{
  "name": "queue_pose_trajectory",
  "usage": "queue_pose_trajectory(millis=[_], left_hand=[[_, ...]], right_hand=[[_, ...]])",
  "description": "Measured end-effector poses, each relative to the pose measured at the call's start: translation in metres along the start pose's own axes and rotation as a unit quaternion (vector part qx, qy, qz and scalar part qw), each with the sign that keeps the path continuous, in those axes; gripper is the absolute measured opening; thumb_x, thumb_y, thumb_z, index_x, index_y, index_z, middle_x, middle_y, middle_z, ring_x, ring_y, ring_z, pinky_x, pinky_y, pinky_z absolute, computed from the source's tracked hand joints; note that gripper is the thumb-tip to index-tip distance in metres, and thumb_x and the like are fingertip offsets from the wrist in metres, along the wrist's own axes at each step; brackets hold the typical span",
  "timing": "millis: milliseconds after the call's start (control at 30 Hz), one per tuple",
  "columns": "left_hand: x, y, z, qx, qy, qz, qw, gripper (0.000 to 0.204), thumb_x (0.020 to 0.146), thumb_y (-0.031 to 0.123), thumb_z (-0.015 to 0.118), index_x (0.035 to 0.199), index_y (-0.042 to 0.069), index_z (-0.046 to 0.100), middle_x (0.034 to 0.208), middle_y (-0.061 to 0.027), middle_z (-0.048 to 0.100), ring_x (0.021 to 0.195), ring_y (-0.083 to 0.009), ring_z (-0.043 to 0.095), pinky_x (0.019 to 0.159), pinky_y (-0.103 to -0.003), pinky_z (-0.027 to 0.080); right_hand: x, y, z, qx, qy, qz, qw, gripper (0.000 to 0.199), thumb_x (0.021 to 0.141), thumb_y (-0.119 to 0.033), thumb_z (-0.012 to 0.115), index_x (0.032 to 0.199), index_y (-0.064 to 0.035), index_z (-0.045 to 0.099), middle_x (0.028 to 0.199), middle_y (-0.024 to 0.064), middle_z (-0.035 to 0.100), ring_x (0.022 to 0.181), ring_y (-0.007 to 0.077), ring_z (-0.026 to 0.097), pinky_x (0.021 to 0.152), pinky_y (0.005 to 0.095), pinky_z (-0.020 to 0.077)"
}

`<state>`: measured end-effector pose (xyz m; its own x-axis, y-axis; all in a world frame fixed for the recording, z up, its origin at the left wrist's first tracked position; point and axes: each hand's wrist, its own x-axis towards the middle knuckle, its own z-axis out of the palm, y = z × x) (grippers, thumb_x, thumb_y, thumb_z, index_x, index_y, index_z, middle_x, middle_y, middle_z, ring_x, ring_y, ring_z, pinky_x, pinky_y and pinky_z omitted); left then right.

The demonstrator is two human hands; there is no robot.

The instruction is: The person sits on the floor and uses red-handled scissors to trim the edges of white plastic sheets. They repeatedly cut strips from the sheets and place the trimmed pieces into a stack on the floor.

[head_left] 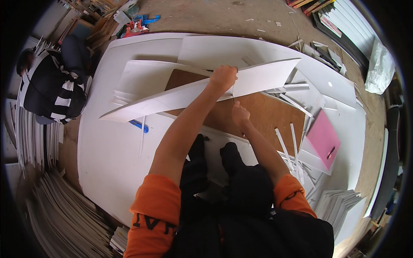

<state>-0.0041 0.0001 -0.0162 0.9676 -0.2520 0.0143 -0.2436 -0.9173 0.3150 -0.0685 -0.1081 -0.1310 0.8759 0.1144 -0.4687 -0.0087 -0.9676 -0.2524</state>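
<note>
A long, narrow white board (260, 79) is held up on its edge, slanting across the middle of the view. My left hand (223, 78) is closed over its upper edge. Just below the board, my right hand (240, 114) is closed round a slim tool that looks like a knife (234, 100). Its thin dark tip is at the board's lower edge, and most of its handle is hidden in my fist. A thin dark line crosses the board between my hands. Underneath lies a brown board (269, 118).
White sheets (107, 159) cover the low work surface. Narrow white strips (284, 144) and a pink board (324, 139) lie at the right. A blue cutter (140, 125) lies at left. Stacked sheets (64, 210) stand at lower left. A person (53, 88) bends over at far left.
</note>
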Motion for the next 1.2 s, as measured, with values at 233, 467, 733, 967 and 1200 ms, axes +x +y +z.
queue_pose_trajectory(millis=[233,467,733,967,1200], left_hand=[[0.006,-0.006,0.004,0.004,0.004,0.025,1.000,0.023,0.074,0.022,0.059,0.085,0.002,0.058,0.073,-0.0155,0.059,0.075,-0.0328,0.057,0.067,-0.041,0.045],[0.012,-0.010,-0.004,-0.001,0.002,-0.008,1.000,0.024,0.073,0.021,0.059,0.088,0.002,0.057,0.078,-0.0162,0.059,0.076,-0.0329,0.057,0.067,-0.041,0.045],[0.037,-0.040,0.004,-0.015,0.016,0.003,1.000,0.031,0.071,0.024,0.061,0.092,0.000,0.056,0.086,-0.0179,0.059,0.083,-0.0346,0.055,0.072,-0.041,0.044],[0.031,-0.112,-0.055,0.022,0.042,-0.059,0.997,0.039,0.068,0.036,0.062,0.092,0.005,0.061,0.083,-0.0175,0.060,0.082,-0.0333,0.056,0.075,-0.040,0.044],[0.031,-0.140,-0.058,0.075,0.081,-0.104,0.988,0.035,0.068,0.035,0.062,0.090,0.008,0.062,0.081,-0.0146,0.061,0.081,-0.0308,0.057,0.076,-0.039,0.044]], right_hand=[[0.022,0.001,0.016,-0.017,0.045,-0.024,0.999,0.017,0.085,-0.013,0.039,0.098,-0.0016,0.039,0.082,0.0163,0.061,0.078,0.0296,0.061,0.063,0.0381,0.0497],[0.027,0.006,0.024,-0.034,0.086,-0.046,0.995,0.016,0.083,-0.012,0.040,0.095,-0.0019,0.040,0.076,0.0154,0.062,0.072,0.0298,0.062,0.060,0.0388,0.0499],[0.011,0.019,0.031,-0.045,0.115,-0.083,0.989,0.013,0.082,-0.013,0.041,0.091,-0.0034,0.039,0.070,0.0149,0.061,0.065,0.0300,0.062,0.055,0.0388,0.0497],[0.002,0.031,0.027,0.007,0.068,-0.075,0.995,0.022,0.086,-0.026,0.037,0.091,-0.0048,0.039,0.069,0.0189,0.059,0.067,0.0345,0.060,0.059,0.0462,0.0473],[0.005,0.037,-0.008,0.119,0.062,-0.070,0.989,0.027,0.086,-0.031,0.038,0.091,-0.0049,0.041,0.072,0.0219,0.058,0.069,0.0374,0.059,0.061,0.0484,0.0455]])
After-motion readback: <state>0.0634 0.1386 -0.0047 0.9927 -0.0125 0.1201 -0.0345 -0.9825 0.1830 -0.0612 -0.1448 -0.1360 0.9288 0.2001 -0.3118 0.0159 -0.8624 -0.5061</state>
